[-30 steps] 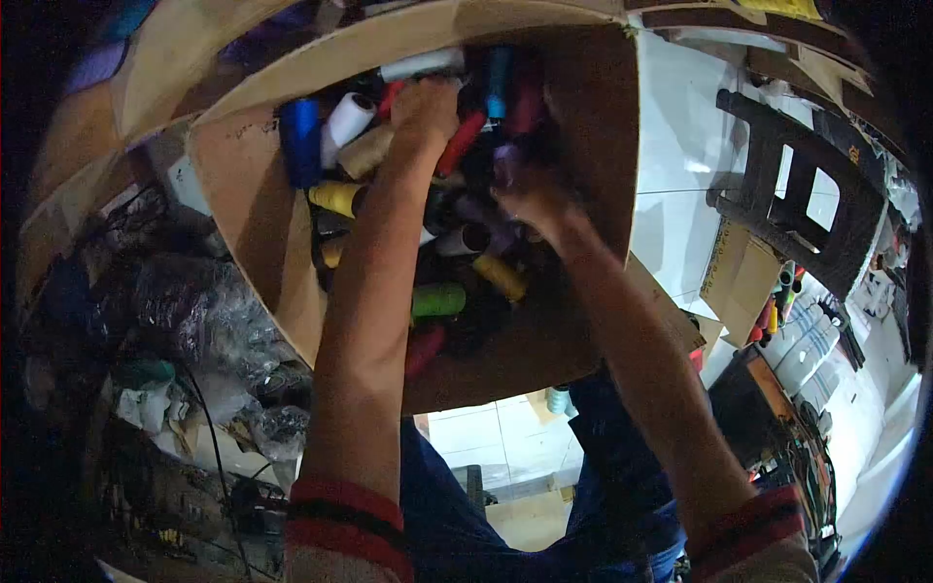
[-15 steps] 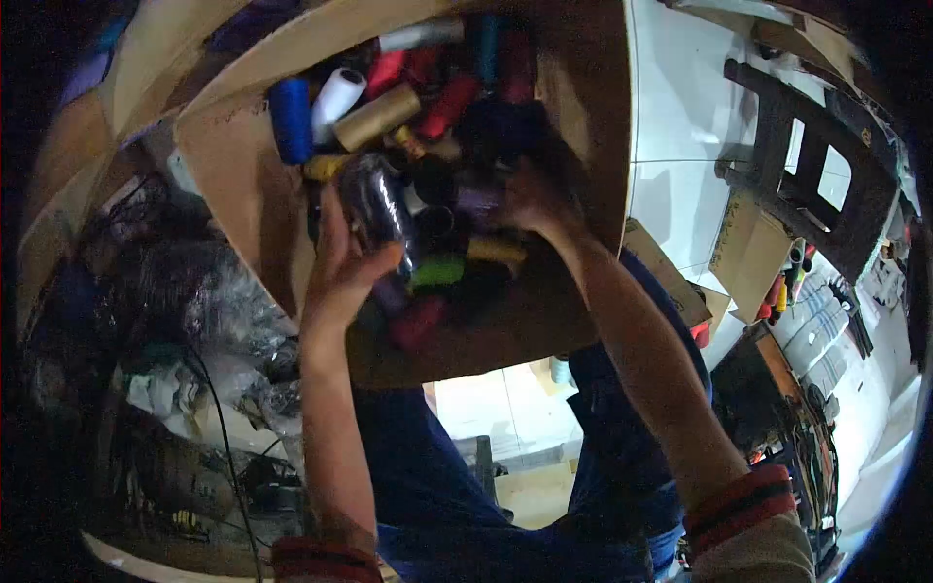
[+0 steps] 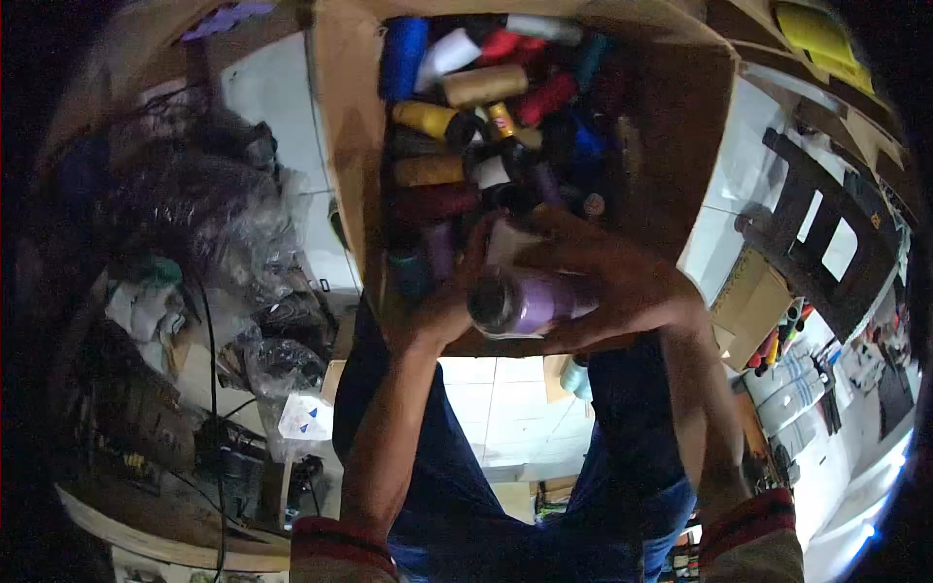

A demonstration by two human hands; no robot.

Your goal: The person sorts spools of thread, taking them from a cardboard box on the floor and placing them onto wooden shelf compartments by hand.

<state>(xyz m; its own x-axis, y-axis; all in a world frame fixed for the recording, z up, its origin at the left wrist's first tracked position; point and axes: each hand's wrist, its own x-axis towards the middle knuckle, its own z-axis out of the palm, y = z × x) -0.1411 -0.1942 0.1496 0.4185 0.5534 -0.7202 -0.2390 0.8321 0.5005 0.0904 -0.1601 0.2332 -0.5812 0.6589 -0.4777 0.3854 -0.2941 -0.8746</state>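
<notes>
Cardboard box (image 3: 714, 126) is filled with jumbled thread spools, incl. blue spool (image 3: 404, 58), tan spool (image 3: 484, 85), yellow spool (image 3: 421, 118). Purple thread spool (image 3: 554, 301) is held by right hand (image 3: 637, 282) at box's near edge, grip curled round it. Long axis roughly crosswise; dark end is pointed left, toward left hand (image 3: 442, 313). Left grip's state can't be told.

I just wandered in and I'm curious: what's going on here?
A person's right hand holds a purple spool at the near side of an open cardboard box. The left hand is close beside it; whether it grips too is unclear. Farther in, a blue spool and a tan spool lie among others.
</notes>
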